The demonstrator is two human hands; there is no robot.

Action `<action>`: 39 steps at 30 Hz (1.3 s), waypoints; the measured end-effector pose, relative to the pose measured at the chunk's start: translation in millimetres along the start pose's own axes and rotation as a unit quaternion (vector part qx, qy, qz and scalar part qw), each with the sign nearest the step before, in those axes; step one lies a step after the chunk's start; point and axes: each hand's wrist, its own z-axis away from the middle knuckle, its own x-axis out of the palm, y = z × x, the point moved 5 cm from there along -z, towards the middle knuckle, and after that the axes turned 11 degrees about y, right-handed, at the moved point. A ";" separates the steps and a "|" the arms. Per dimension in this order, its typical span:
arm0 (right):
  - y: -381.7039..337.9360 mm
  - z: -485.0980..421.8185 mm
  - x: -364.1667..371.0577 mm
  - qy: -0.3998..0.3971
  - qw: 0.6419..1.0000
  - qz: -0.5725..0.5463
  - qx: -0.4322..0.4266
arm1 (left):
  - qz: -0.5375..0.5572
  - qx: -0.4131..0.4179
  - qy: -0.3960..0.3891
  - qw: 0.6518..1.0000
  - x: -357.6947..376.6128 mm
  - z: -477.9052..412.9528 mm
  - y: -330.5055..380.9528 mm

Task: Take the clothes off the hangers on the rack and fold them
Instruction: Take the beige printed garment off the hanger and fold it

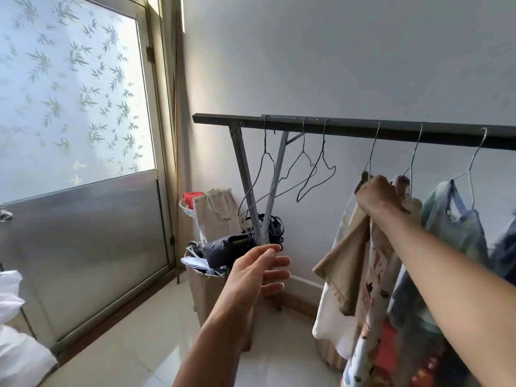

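A dark metal rack bar [363,129] runs across the view. Three bare wire hangers [304,174] hang at its left end. To the right, several garments hang on wire hangers: a tan and white garment [344,263], a patterned one [368,317] and a pale green and blue top [452,227]. My right hand [377,195] grips the tan garment at its collar, just under its hanger hook. My left hand [258,270] is held out below the bare hangers, fingers straight, holding nothing.
Beneath the rack's left legs stands a bin [206,291] piled with a cloth bag [216,213], a dark bag and papers. A frosted glass door [75,107] fills the left side. White cloth [14,344] lies at the lower left. The floor is pale tile.
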 end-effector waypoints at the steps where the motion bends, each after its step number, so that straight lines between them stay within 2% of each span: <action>1: 0.2 -0.7 -2.9 0.013 1.000 -0.007 -0.004 | -0.002 0.000 0.001 1.000 -0.4 -0.7 -1.1; 7: 0.0 1.7 -30.9 0.065 0.993 -0.063 -0.075 | 0.007 0.000 0.000 1.000 4.8 -4.3 -4.7; 16: 39.5 41.1 -72.8 -0.046 0.983 0.023 -0.175 | -0.023 0.035 -0.007 0.999 14.6 -13.0 5.6; 20: 47.8 57.3 -92.7 -0.065 0.970 0.027 -0.231 | -0.092 0.113 -0.004 0.989 16.8 -15.8 24.2; 23: 50.1 67.7 -98.6 -0.092 0.961 0.005 -0.261 | -0.177 0.197 -0.009 0.964 16.8 -22.5 40.9; 25: 48.8 74.4 -100.1 -0.112 0.957 -0.021 -0.268 | -0.219 0.225 -0.030 0.949 15.0 -30.1 48.2; 29: 43.2 83.1 -101.1 -0.094 0.950 -0.072 -0.290 | -0.242 0.194 -0.106 0.945 11.1 -31.4 54.5; 33: 38.0 86.9 -96.5 -0.089 0.943 -0.092 -0.307 | -0.225 0.067 -0.181 0.955 3.5 -25.9 54.4; 36: 35.0 90.3 -94.6 -0.085 0.941 -0.116 -0.306 | -0.209 0.036 -0.172 0.962 -6.5 -25.6 53.6; 39: 33.7 92.0 -91.9 -0.089 0.938 -0.138 -0.307 | -0.209 0.065 -0.153 0.964 -17.5 -23.7 54.7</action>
